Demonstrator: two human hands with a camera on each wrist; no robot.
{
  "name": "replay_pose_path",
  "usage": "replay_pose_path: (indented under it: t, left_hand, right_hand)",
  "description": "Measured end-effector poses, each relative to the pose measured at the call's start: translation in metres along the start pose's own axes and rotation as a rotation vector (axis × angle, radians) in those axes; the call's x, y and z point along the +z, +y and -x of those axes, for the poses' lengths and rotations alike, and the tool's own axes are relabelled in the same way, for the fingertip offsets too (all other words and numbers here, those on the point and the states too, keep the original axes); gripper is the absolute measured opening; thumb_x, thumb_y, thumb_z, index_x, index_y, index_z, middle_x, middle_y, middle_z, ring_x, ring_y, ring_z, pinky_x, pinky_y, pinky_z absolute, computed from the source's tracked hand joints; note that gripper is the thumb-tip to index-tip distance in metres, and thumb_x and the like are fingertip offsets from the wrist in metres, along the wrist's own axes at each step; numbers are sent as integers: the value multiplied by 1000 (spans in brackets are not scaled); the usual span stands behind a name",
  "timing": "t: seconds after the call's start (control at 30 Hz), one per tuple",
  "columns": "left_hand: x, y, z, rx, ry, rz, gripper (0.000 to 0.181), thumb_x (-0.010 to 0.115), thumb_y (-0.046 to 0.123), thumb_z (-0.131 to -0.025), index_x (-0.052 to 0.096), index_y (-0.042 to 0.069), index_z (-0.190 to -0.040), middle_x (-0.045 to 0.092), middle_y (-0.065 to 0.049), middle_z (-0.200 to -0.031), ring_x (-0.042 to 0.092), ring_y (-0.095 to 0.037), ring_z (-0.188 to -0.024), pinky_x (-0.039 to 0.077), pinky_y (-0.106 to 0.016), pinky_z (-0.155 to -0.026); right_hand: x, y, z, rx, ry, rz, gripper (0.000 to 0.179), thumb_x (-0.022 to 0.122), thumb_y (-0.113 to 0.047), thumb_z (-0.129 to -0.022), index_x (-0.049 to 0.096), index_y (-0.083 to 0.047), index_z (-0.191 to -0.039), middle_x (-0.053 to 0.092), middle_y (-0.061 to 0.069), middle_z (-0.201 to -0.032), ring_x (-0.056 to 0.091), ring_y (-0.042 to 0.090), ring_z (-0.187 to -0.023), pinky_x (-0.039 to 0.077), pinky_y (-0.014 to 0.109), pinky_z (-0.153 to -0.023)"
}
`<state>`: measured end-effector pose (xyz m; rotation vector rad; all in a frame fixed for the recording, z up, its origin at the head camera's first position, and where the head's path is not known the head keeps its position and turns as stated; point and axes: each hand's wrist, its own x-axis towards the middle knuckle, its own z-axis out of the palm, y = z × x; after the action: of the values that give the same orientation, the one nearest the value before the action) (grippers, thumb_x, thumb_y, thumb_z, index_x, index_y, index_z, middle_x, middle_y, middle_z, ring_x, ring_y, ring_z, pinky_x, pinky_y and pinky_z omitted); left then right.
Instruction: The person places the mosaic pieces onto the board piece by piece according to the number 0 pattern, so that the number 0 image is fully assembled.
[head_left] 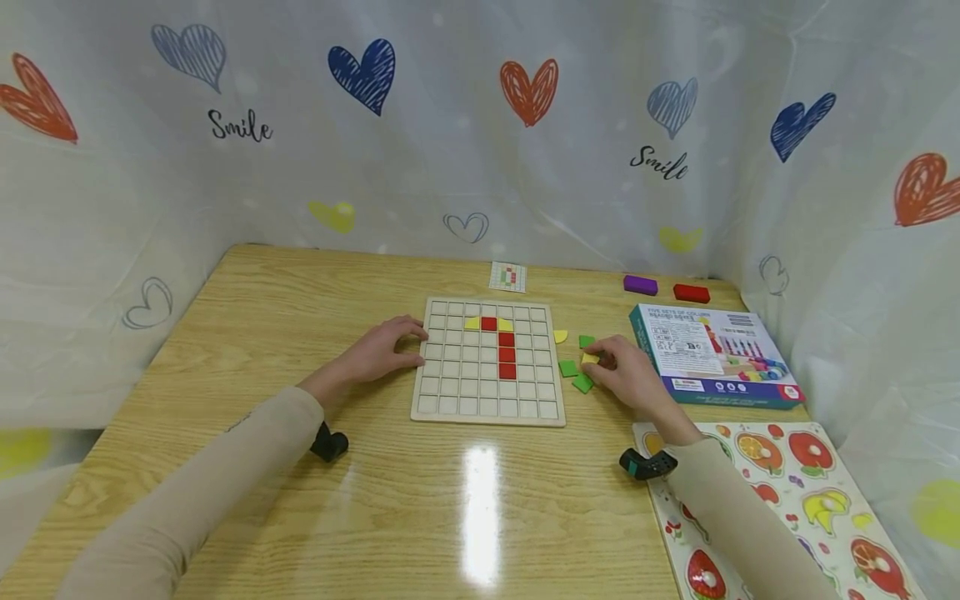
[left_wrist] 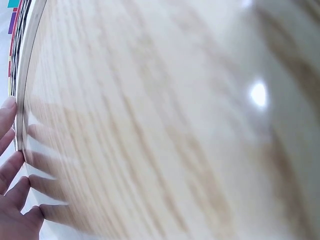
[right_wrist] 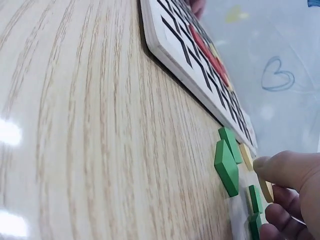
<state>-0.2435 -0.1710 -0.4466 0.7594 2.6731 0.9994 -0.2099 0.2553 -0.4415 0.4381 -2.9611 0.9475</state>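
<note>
A pale wooden grid board (head_left: 457,375) lies on the table. Set in its cells are a column of red squares (head_left: 507,354), another red square (head_left: 489,323) higher up and yellow pieces (head_left: 472,323) on either side of it. The fingertips of my left hand (head_left: 378,348) rest along the board's left edge, fingers loosely spread. Right of the board, my right hand (head_left: 630,377) pinches a small yellow piece (right_wrist: 266,190) between thumb and fingers. Several green squares (head_left: 567,368) lie around those fingertips. Another yellow piece (head_left: 560,336), with a rounded side, sits beside the board's right edge.
Behind the board lies a small pattern card (head_left: 507,277). At the right are a boxed set (head_left: 720,354), a fruit-picture board (head_left: 780,492) under the right forearm, and purple (head_left: 641,285) and red (head_left: 692,293) blocks. A printed curtain (head_left: 450,167) hangs around the table.
</note>
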Motion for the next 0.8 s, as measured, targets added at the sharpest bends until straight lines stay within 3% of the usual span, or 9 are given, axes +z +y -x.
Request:
replay_pose_path:
  t: [0.2, 0.4, 0.8]
  left_hand:
    - [0, -1, 0, -4, -3, 13, 41, 71, 23, -92, 60, 4, -127, 44, -18, -145, 32, -37, -140, 24, -54, -114]
    - [-1, 1, 0, -11, -11, 13, 42, 70, 23, -93, 59, 3, -128, 42, -18, -147, 29, -38, -141, 22, -56, -114]
    - [0, 0, 0, -5, -14, 4, 41, 70, 23, -93, 59, 4, -128, 43, -18, -146, 33, -38, -139, 24, -56, -113]
  right_hand:
    - [7, -14, -2, -82, 7, -5, 28, 70, -21, -92, 69, -4, -114, 63, 10, -103, 59, 21, -87, 49, 38, -75]
    - [22, -40, -2, -213, -91, -58, 24, 72, -17, -90, 70, -6, -112, 64, 3, -99, 58, 14, -83, 51, 32, -72]
    - [50, -76, -4, -318, -207, -64, 22, 72, -19, -91, 71, -9, -111, 60, 0, -101, 52, 11, -80, 48, 27, -70]
